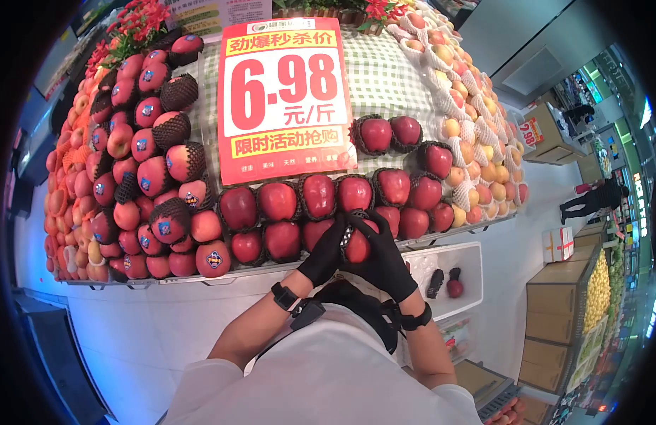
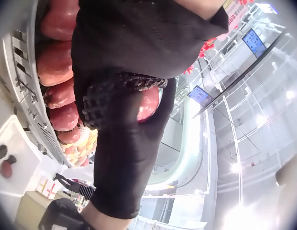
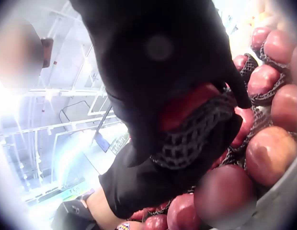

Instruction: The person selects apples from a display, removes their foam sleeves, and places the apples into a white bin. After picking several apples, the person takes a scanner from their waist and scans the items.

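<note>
Both hands wear black gloves and meet at the front edge of the display around one red apple [image 1: 358, 248]. My right hand [image 1: 383, 263] grips the apple from the right, fingers curled over its top. From the other side my left hand [image 1: 325, 256] holds the black foam net [image 3: 187, 143] that covers part of this apple. In the right wrist view the net wraps the lower side of the apple, with red skin showing above it. Rows of dark red apples [image 1: 277, 201] in black nets lie just beyond the hands.
A large price sign [image 1: 285, 99] stands behind the apples on a checked cloth [image 1: 385, 71]. Stickered apples [image 1: 154, 176] are piled left, paler fruit in white nets [image 1: 477, 142] right. Below the edge, a white bin [image 1: 452, 297] holds a dark red apple [image 1: 454, 285] and a loose net [image 1: 436, 283].
</note>
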`<act>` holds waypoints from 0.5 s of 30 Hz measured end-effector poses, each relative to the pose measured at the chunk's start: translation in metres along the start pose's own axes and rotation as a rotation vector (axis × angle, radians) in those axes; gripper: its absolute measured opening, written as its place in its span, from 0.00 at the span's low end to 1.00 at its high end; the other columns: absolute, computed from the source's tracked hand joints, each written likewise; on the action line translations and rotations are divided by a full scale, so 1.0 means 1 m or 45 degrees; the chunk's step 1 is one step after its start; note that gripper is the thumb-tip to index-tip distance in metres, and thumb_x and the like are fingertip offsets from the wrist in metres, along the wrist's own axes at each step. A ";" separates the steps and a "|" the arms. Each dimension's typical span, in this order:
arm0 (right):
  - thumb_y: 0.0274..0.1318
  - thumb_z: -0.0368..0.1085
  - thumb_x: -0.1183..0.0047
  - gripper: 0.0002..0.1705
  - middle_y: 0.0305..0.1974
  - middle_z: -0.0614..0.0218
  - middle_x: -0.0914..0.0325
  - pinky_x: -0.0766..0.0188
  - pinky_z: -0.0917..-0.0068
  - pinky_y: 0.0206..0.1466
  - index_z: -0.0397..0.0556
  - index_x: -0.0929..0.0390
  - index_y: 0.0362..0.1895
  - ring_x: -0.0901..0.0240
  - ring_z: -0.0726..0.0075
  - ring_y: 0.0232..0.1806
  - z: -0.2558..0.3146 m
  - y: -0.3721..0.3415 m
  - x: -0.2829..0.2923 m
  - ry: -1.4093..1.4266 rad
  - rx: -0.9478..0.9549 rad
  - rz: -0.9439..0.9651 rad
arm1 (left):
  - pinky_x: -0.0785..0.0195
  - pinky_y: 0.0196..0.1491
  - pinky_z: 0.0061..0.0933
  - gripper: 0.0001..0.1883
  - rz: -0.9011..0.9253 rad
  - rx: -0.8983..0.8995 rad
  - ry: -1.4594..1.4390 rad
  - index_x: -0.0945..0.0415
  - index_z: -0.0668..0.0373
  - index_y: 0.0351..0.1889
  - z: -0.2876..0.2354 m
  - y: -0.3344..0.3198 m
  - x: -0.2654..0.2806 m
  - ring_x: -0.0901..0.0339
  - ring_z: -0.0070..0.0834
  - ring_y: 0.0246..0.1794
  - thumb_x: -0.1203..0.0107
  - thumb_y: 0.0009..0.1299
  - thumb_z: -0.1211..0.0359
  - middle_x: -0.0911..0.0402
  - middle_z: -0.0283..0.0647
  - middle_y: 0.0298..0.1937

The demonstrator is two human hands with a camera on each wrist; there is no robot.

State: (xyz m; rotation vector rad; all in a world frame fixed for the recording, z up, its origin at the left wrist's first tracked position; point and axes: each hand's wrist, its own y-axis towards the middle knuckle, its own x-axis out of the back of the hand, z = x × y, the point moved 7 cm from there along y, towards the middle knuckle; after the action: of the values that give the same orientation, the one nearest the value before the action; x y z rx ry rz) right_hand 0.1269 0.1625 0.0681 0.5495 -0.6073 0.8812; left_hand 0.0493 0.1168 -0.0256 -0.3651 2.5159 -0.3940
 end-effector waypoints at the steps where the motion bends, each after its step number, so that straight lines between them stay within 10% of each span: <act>1: 0.30 0.35 0.26 0.48 0.62 0.50 0.39 0.37 0.54 0.65 0.53 0.33 0.63 0.43 0.44 0.66 -0.002 0.002 0.000 -0.011 -0.015 -0.022 | 0.41 0.67 0.27 0.26 0.028 0.001 -0.073 0.41 0.57 0.69 0.003 0.004 0.001 0.36 0.25 0.66 0.70 0.80 0.53 0.35 0.38 0.66; 11: 0.31 0.36 0.26 0.45 0.58 0.55 0.34 0.37 0.58 0.65 0.53 0.31 0.60 0.39 0.48 0.63 -0.029 0.030 0.034 -0.005 0.021 -0.152 | 0.37 0.64 0.30 0.28 0.173 -0.658 0.555 0.46 0.58 0.70 -0.065 0.020 -0.025 0.33 0.29 0.64 0.59 0.77 0.53 0.34 0.42 0.65; 15: 0.27 0.39 0.24 0.55 0.58 0.55 0.34 0.36 0.59 0.65 0.49 0.38 0.65 0.36 0.51 0.62 -0.058 0.035 0.049 0.310 0.067 -0.261 | 0.37 0.64 0.32 0.31 0.312 -0.160 -0.518 0.49 0.57 0.71 -0.056 0.043 -0.031 0.34 0.32 0.64 0.58 0.76 0.51 0.36 0.44 0.66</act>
State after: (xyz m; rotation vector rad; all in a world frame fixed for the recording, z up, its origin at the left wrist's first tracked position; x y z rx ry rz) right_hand 0.1362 0.2452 0.0675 0.5317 -0.3013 0.7573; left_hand 0.0348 0.1778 0.0190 -0.1602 2.1547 -0.0561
